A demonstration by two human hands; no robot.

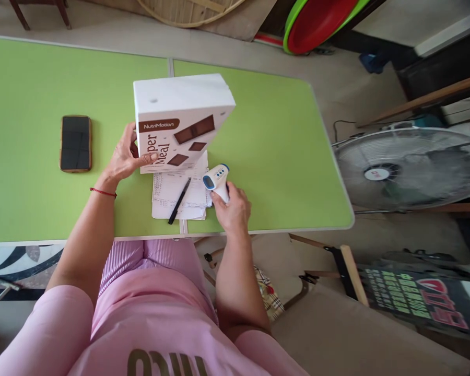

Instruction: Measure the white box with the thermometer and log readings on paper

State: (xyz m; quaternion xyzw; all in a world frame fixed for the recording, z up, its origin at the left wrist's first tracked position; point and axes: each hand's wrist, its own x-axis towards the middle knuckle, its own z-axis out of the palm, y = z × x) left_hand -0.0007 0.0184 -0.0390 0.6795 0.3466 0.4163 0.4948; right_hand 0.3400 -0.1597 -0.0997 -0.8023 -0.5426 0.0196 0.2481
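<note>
My left hand (126, 155) grips a white cardboard box (184, 96) by its left side, thumb across the printed front with brown pictures. The box stands upright over the far part of some written paper sheets (196, 201). In my right hand (235, 208) is a white and blue infrared thermometer (218, 177), my fingers wrapped round its handle. Its small screen faces me, just right of the papers. A black pen (179, 201) lies slanted on the sheets, between my two hands. The box's underside and back are hidden.
A phone (75, 143) in a brown case lies on the green table (278, 141), left of my left hand. Beyond the table's right edge stands a large fan (378, 172). A folding chair (317, 334) is at the lower right. Red and green basins (317, 23) lean at the back.
</note>
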